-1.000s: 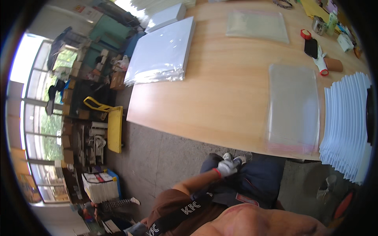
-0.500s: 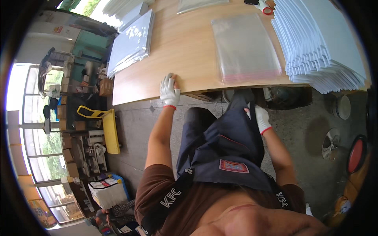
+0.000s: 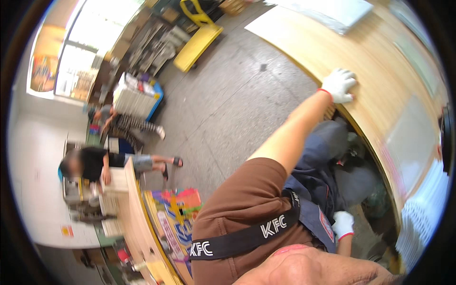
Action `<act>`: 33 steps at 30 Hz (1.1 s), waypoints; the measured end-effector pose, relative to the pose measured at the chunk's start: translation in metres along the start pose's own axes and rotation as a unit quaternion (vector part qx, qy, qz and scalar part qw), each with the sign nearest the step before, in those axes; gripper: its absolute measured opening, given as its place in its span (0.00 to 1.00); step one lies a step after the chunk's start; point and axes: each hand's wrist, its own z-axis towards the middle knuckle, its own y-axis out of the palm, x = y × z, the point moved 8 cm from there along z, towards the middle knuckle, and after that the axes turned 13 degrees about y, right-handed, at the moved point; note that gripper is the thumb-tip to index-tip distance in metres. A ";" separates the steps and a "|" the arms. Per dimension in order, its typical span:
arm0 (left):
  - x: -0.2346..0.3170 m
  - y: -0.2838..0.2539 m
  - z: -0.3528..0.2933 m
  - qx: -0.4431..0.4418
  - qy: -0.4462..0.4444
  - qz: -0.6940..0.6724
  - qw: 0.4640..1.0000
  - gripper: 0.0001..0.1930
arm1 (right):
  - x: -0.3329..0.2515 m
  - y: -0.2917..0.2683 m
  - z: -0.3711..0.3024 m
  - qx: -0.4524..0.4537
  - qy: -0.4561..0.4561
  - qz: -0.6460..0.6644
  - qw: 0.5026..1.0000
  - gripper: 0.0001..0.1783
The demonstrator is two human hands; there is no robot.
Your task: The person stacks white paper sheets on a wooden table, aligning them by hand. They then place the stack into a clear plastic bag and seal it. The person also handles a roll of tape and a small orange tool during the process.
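My left hand (image 3: 339,85), in a white glove with a red cuff, rests on the wooden table (image 3: 368,54) close to its edge. Its fingers are spread and it holds nothing. Low beside my dark apron (image 3: 311,216) is my right hand (image 3: 343,224), gloved the same way; its fingers are hidden from view. A pile of clear plastic bags (image 3: 409,137) lies on the table beyond my left hand. Next to it stands a fanned stack of white folded sheets (image 3: 422,218). A plastic-wrapped white pack (image 3: 344,12) lies at the table's far end.
A yellow platform trolley (image 3: 198,47) stands on the grey floor (image 3: 223,90). Behind it are cluttered shelves (image 3: 152,47). A blue-edged cart with a white stack (image 3: 137,102) is at the left. Two people are near a second wooden table (image 3: 135,204), with colourful printed packaging (image 3: 178,216) beside it.
The view has swung to the left, bringing the people and second table into sight. My left hand stays on the table, its fingers more spread. My right hand stays beside the apron.
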 end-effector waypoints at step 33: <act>-0.014 0.003 -0.006 0.037 -0.012 0.037 0.999 0.22 | -0.146 -0.146 0.102 0.054 -0.189 0.284 0.938 0.17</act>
